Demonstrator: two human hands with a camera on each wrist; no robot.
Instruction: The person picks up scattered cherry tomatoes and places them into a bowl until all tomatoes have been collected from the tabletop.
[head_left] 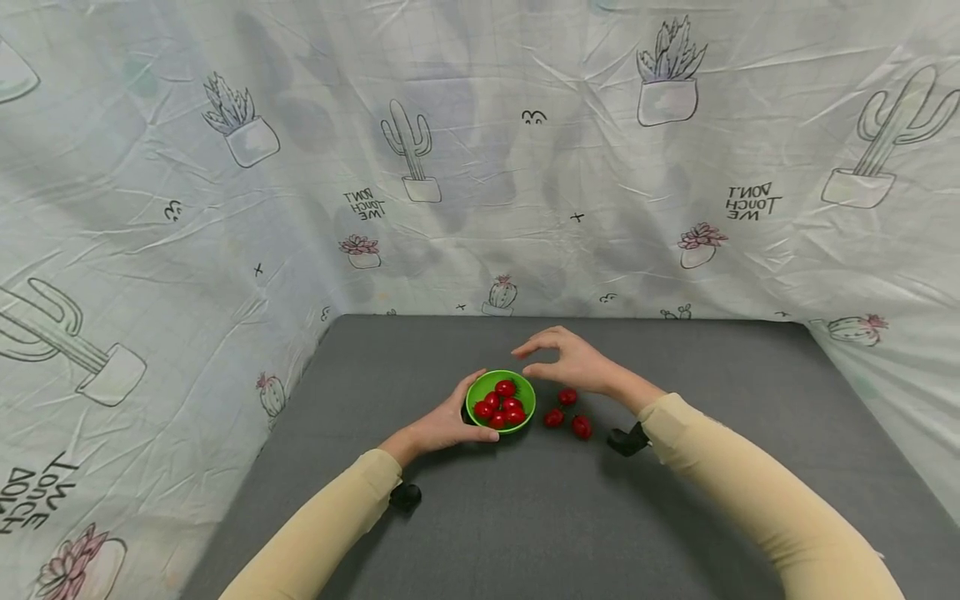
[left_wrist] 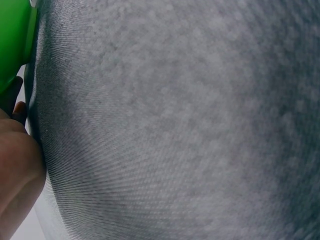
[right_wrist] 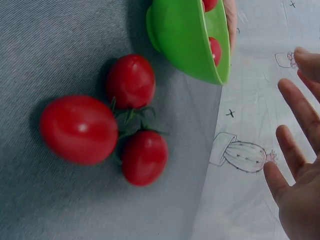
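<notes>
I've got the green bowl (head_left: 501, 401) near the middle of the grey table (head_left: 525, 517), and my left hand (head_left: 448, 426) is holding it on its left side, thumb lying along the near rim, fingers wrapped behind where I can't see them. Inside sit several red tomatoes (head_left: 501, 405), heaped together.

My right hand (head_left: 572, 362) hovers just right of the bowl and a little beyond it, holding nothing: the fingers are loosely spread and reach left over the bowl's far edge, thumb apart below them. The right wrist view confirms it, spread fingers (right_wrist: 295, 107) against the cactus-print cloth (head_left: 225, 208), nothing between them.

Now the relation I care about: three loose tomatoes (head_left: 567, 412) lie on the table just right of the bowl, close together in a small cluster, not touching it. They sit under and slightly nearer to me than my right palm, so the right hand is plainly the closer one; the left is across the bowl from them. From the wrist view, they look roundish, green stem ends turned inward toward each other, so no long axis I'd trust.
</notes>
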